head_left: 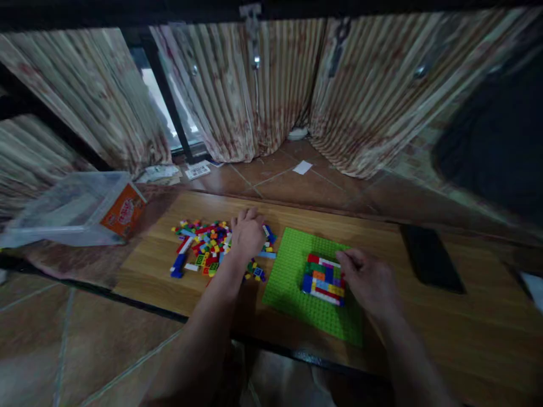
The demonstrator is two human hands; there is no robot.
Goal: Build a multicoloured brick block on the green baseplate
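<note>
A green baseplate [292,265] lies on a low wooden table [148,265]. A block of joined bricks [323,277] in red, blue, yellow, green and white stands on the plate. My right hand [369,280] rests against the right side of that block, fingers curled on its edge. To the left spreads a pile of loose coloured bricks [199,249]. My left hand [247,233] lies palm down on the pile's right part, fingers reaching among the bricks. Whether it holds a brick is hidden.
A clear plastic box with an orange label [85,206] lies tilted at the table's left end. A black phone [430,257] rests on the right part of the table. Curtains hang behind, and papers [197,169] lie on the tiled floor.
</note>
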